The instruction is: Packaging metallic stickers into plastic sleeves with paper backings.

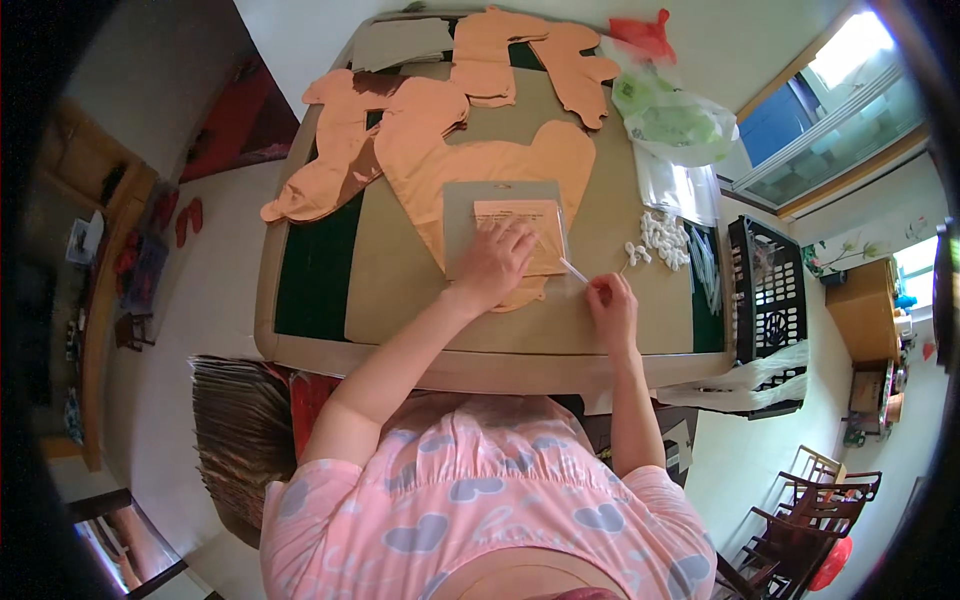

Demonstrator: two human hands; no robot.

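A flat grey card [458,205] with a hang hole and an orange printed slip [545,262] lies on a large orange foil balloon [420,180]. My left hand [492,262] rests palm down on the slip, fingers stretched out, pressing nothing visible beneath but the paper. Close to the card's right edge, my right hand [612,300] is pinched on a thin white straw [573,270]. The straw's far tip touches or nearly touches that edge; I cannot tell which. Just beyond the right hand lie several small white coiled bundles [664,238].
More folded orange foil shapes [480,70] and a stack of grey cards [400,45] lie at the back. Clear plastic bags [670,120], pale straws [705,270] and a black crate [768,290] are on the right. Stacked cardboard [238,430] stands low on the left.
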